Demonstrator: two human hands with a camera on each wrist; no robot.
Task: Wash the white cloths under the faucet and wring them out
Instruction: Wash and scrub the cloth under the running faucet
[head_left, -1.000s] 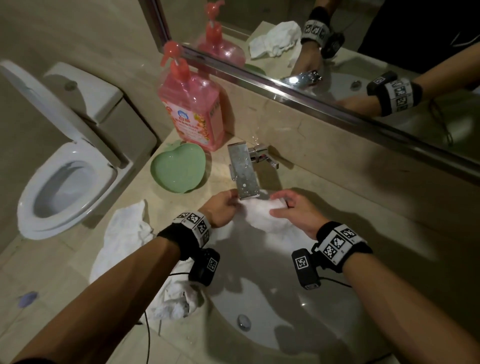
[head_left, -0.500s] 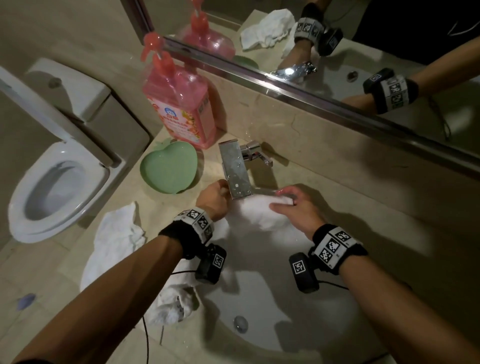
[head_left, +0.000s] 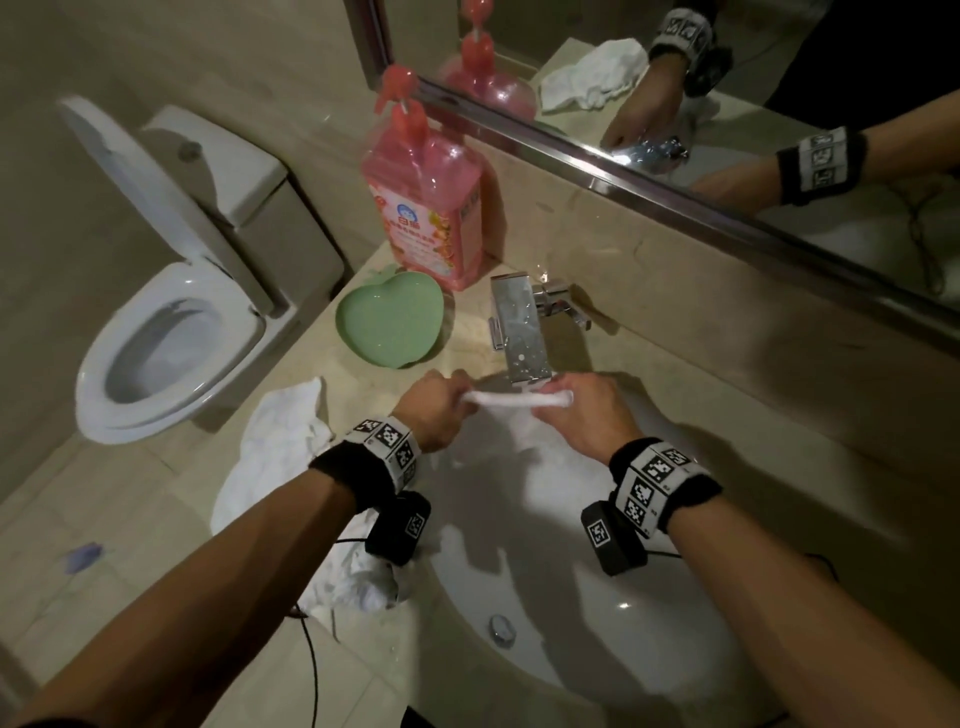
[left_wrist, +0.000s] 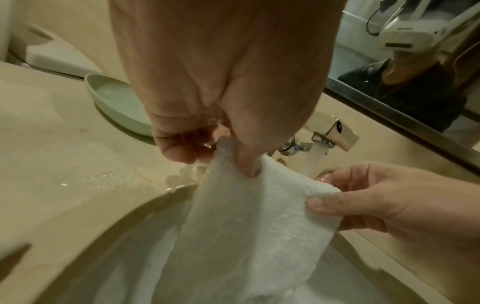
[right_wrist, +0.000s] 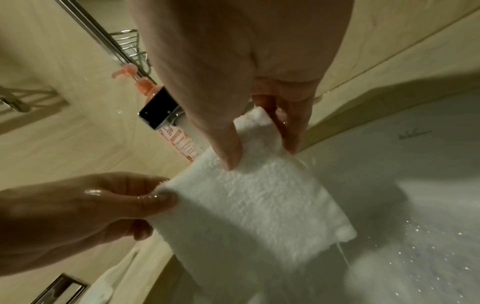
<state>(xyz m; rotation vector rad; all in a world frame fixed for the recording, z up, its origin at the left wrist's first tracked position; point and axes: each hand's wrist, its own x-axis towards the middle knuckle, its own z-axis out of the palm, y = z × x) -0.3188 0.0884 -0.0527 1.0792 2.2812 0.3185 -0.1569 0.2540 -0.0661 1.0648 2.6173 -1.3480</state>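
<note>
A wet white cloth hangs stretched between both hands just below the chrome faucet, over the white sink. My left hand pinches its left top corner between thumb and fingers. My right hand pinches the right top corner. Water runs from the spout just behind the cloth. Another white cloth lies crumpled on the counter to the left, trailing to the sink's rim.
A pink pump soap bottle and a green heart-shaped dish stand left of the faucet. A mirror runs along the wall behind. An open toilet stands left of the beige counter.
The bunched cloth under the spout has been pulled out taut between the hands, which moved apart. The camera view shifted slightly.
</note>
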